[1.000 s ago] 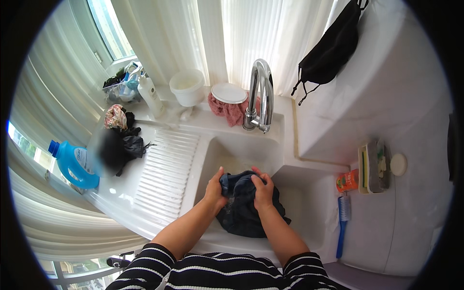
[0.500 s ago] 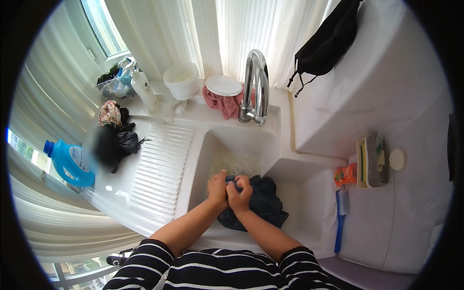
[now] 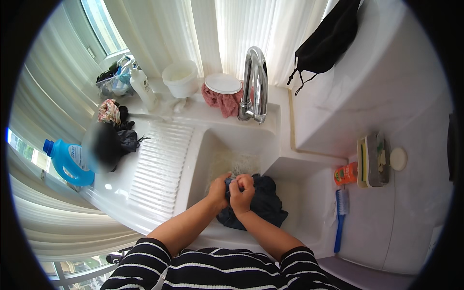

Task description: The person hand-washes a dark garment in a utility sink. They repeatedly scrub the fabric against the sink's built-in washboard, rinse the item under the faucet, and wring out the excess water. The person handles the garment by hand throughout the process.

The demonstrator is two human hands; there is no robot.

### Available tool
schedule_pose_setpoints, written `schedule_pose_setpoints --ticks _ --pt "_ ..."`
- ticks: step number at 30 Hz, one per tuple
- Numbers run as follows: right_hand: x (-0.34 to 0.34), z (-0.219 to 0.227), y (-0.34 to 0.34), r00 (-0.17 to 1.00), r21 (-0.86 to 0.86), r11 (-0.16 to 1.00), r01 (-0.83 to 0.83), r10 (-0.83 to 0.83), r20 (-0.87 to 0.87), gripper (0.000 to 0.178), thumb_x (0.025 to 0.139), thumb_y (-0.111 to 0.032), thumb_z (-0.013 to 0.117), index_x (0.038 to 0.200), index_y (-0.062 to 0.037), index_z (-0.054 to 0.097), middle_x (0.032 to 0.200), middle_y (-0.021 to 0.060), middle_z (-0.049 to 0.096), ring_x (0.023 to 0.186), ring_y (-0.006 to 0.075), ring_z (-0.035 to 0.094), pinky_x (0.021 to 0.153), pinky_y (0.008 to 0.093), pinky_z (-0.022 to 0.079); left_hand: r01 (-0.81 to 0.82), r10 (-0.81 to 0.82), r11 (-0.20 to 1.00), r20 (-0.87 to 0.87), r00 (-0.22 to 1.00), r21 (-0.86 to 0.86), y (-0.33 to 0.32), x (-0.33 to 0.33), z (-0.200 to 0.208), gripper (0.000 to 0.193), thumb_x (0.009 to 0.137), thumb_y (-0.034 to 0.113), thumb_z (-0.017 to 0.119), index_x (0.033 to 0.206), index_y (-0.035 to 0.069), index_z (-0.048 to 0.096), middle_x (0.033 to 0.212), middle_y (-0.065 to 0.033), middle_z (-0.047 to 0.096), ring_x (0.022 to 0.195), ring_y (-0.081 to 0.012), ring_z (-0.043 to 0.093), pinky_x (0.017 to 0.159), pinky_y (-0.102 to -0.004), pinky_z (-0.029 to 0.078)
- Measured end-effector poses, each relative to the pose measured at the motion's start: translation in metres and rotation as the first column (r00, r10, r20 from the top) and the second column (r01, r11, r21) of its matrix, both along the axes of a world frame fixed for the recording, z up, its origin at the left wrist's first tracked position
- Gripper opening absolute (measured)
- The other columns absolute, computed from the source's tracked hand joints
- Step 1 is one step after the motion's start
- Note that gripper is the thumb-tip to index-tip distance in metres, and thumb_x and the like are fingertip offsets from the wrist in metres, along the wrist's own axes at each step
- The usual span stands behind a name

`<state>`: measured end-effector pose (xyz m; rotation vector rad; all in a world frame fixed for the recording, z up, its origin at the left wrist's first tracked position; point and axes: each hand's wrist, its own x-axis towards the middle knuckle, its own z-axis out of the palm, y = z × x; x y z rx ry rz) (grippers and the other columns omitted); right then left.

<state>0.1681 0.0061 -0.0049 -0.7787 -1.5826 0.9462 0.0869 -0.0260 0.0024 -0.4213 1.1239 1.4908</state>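
A bunched dark navy cloth garment (image 3: 263, 203) lies in the glossy white sink (image 3: 237, 137), one fold pinched by the curled fingers of the left hand (image 3: 219, 190) and right hand (image 3: 242, 193); working it low should limit splashing. Behind, a clear plastic box (image 3: 107, 90) holds dark and blue items; what a round white plastic tub (image 3: 180, 90) holds is unclear.

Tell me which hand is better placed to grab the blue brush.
Probably the right hand: it is nearer the blue brush, which lies on that side. The left hand is farther off; both grip the dark cloth.
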Motion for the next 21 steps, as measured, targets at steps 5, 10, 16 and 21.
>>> schedule_pose_setpoints --ticks 5,10,16,21 --pt "-0.004 -0.018 0.016 0.995 -0.264 0.960 -0.092 0.078 -0.062 0.027 0.077 -0.007 0.066 0.064 -0.0042 0.042 0.066 0.0079 0.053 0.062 0.0177 0.050 0.063 0.0287 0.042 0.176 -0.159 0.984 -0.312 0.937 0.026 -0.017 0.002 -0.006 0.021 0.092 0.020 0.056 0.105 0.005 0.064 0.090 -0.0123 0.064 0.082 -0.0238 0.064 0.069 -0.0393 0.054" --pt "0.025 -0.072 0.053 0.978 -0.671 0.732 -0.114 0.200 0.052 0.032 0.083 -0.030 0.070 0.073 -0.0020 0.057 0.070 0.0030 0.057 0.068 0.0136 0.053 0.064 0.0271 0.044 0.329 -0.301 0.939 -0.229 0.926 0.095 -0.011 0.010 0.025 0.024 0.096 0.031 0.057 0.102 0.009 0.065 0.088 -0.0076 0.064 0.079 -0.0205 0.065 0.068 -0.0356 0.054" --pt "0.065 0.018 0.048 0.844 -0.758 0.553 -0.345 0.537 0.007 0.042 0.084 -0.031 0.075 0.116 -0.0052 0.063 0.110 0.0071 0.063 0.101 0.0138 0.057 0.086 0.0289 0.048 0.542 -0.517 0.797 -0.162 0.841 0.268 -0.017 0.000 0.043 0.057 0.095 0.066 0.041 0.110 0.014 0.058 0.104 -0.0043 0.063 0.101 -0.0185 0.057 0.088 -0.0357 0.042" --pt "0.133 0.047 0.080 0.871 -0.618 0.773 -0.145 0.396 0.291 0.015 0.074 -0.010 0.072 0.088 -0.0048 0.070 0.091 0.0062 0.067 0.083 0.0144 0.060 0.077 0.0279 0.048 0.667 -0.606 0.744 -0.461 0.649 -0.039 -0.018 -0.005 0.028 0.048 0.091 0.052 0.061 0.112 0.008 0.059 0.107 -0.0073 0.064 0.101 -0.0199 0.058 0.088 -0.0378 0.044"
